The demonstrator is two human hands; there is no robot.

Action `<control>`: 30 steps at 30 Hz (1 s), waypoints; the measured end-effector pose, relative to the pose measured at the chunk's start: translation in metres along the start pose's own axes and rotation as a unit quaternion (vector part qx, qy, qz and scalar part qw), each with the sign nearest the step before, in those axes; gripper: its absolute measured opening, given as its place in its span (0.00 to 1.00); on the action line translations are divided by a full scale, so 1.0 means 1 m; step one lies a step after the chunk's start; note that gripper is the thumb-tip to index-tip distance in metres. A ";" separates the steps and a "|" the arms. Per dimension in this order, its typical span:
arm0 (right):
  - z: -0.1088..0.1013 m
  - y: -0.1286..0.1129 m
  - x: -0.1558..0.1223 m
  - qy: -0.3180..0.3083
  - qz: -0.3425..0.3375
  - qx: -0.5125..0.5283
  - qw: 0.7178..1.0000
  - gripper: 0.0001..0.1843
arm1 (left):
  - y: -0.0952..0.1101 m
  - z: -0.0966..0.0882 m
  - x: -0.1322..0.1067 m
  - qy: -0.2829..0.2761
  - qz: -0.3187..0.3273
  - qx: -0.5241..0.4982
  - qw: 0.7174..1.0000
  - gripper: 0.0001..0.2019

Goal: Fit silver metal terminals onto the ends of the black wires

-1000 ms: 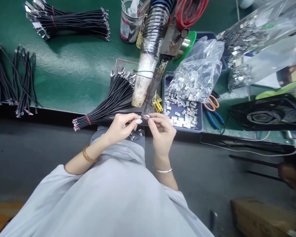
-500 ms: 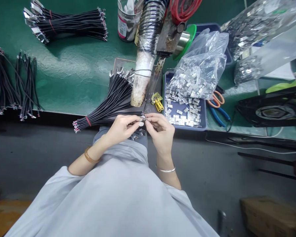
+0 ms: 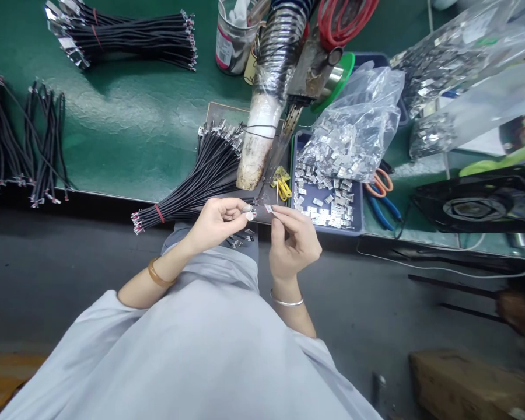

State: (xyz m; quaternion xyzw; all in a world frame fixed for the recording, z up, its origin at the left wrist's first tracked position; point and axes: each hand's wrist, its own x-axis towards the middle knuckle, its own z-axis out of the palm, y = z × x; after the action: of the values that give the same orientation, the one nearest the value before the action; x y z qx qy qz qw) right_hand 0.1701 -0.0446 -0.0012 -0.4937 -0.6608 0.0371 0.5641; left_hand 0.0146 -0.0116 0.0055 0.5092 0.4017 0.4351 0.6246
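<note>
My left hand is closed in a pinch around a thin black cable, whose small wire end pokes out past the fingertips. Between the thumb and fingers of my right hand is a small silvery USB connector. A short gap separates the connector from the wire end. Behind my left hand a bundle of black cables, tied with a red band, lies at the table edge. Several metal-ended cables rest on my lap, partly hidden below my left hand.
A blue tray of loose USB connectors stands to the right, a plastic bag in it. A soldering iron and wrapped duct reach down above my hands. Pliers, a fan and more cable bundles lie around.
My hands were together at the fingertips; my right hand has drawn away to the right with the USB connector showing. The view has shifted slightly.
</note>
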 end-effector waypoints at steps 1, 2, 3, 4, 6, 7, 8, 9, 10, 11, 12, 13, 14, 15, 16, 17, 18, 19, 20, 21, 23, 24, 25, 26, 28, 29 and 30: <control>-0.002 0.000 -0.001 -0.009 -0.029 -0.002 1.000 0.09 | 0.001 0.001 0.001 0.004 -0.002 -0.012 1.000 0.11; -0.003 0.001 -0.001 -0.024 -0.049 0.000 0.999 0.10 | 0.001 0.001 0.003 0.007 -0.002 -0.022 1.000 0.10; -0.003 0.002 -0.002 -0.036 -0.058 0.003 0.998 0.10 | 0.001 0.002 0.004 0.011 -0.003 -0.029 0.999 0.10; -0.003 0.002 -0.003 -0.041 -0.052 0.008 0.998 0.09 | 0.002 0.003 0.004 0.018 -0.006 -0.035 0.999 0.09; -0.002 0.004 -0.005 -0.028 -0.009 0.020 0.999 0.06 | 0.003 0.004 0.006 0.035 -0.009 -0.042 0.998 0.09; -0.001 0.004 -0.005 -0.019 0.018 0.028 0.999 0.05 | 0.003 0.004 0.006 0.042 -0.009 -0.041 0.998 0.09; 0.000 0.005 -0.005 -0.014 0.040 0.036 0.998 0.04 | 0.004 0.004 0.006 0.047 -0.008 -0.040 0.998 0.09; 0.000 0.005 -0.005 -0.016 0.053 0.041 0.998 0.04 | 0.004 0.004 0.007 0.050 -0.006 -0.038 0.998 0.10; 0.000 0.005 -0.004 -0.023 0.055 0.042 0.997 0.04 | 0.004 0.003 0.007 0.051 -0.003 -0.036 0.998 0.11; 0.000 0.006 -0.003 -0.034 0.046 0.040 0.998 0.04 | 0.004 0.003 0.007 0.050 -0.001 -0.034 0.998 0.12; 0.000 0.006 -0.002 -0.045 0.030 0.034 0.998 0.05 | 0.004 0.003 0.008 0.049 0.001 -0.033 0.998 0.13; 0.000 0.006 -0.001 -0.054 0.008 0.025 0.998 0.05 | 0.004 0.004 0.008 0.050 0.003 -0.033 0.998 0.14; -0.001 0.007 0.000 -0.061 -0.018 0.014 0.998 0.06 | 0.004 0.004 0.009 0.053 0.005 -0.033 0.998 0.14; -0.001 0.007 0.001 -0.064 -0.045 0.002 0.997 0.07 | 0.003 0.005 0.009 0.058 0.007 -0.034 0.998 0.14; -0.001 0.008 0.001 -0.064 -0.071 -0.008 0.995 0.09 | 0.003 0.006 0.009 0.064 0.008 -0.034 0.997 0.13; 0.000 0.010 0.001 -0.062 -0.091 -0.017 0.994 0.09 | 0.003 0.007 0.009 0.071 0.010 -0.034 0.997 0.13; 0.000 0.011 0.001 -0.060 -0.103 -0.021 0.993 0.10 | 0.003 0.008 0.009 0.079 0.011 -0.033 0.996 0.12; 0.001 0.012 0.001 -0.059 -0.105 -0.022 0.992 0.10 | 0.003 0.010 0.009 0.086 0.012 -0.031 0.996 0.11; 0.001 0.013 0.000 -0.059 -0.099 -0.020 0.993 0.09 | 0.003 0.010 0.009 0.094 0.012 -0.028 0.995 0.11; 0.002 0.014 0.000 -0.059 -0.086 -0.015 0.994 0.08 | 0.004 0.011 0.009 0.101 0.013 -0.026 0.994 0.10; 0.004 0.016 0.000 -0.060 -0.060 -0.005 0.996 0.07 | 0.005 0.012 0.009 0.112 0.012 -0.020 0.993 0.10; 0.005 0.016 0.000 -0.060 -0.050 -0.004 0.997 0.07 | 0.006 0.012 0.009 0.115 0.012 -0.019 0.993 0.10; 0.005 0.016 0.000 -0.060 -0.044 -0.006 0.997 0.07 | 0.006 0.011 0.010 0.116 0.010 -0.018 0.993 0.10; 0.006 0.016 0.001 -0.061 -0.041 -0.009 0.997 0.07 | 0.007 0.011 0.010 0.117 0.009 -0.019 0.993 0.10; 0.006 0.015 0.002 -0.066 -0.047 -0.018 0.996 0.08 | 0.007 0.010 0.010 0.115 0.005 -0.021 0.993 0.10; 0.006 0.015 0.002 -0.069 -0.055 -0.020 0.996 0.08 | 0.007 0.010 0.010 0.114 0.003 -0.022 0.993 0.09; 0.006 0.015 0.003 -0.069 -0.063 -0.020 0.995 0.08 | 0.007 0.010 0.010 0.113 0.002 -0.022 0.993 0.09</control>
State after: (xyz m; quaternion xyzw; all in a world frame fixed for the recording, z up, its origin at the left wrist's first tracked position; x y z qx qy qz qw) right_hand 0.1744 -0.0320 -0.0106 -0.4585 -0.7286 0.0221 0.5083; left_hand 0.0259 -0.0042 0.0132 0.4437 0.4588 0.4997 0.5856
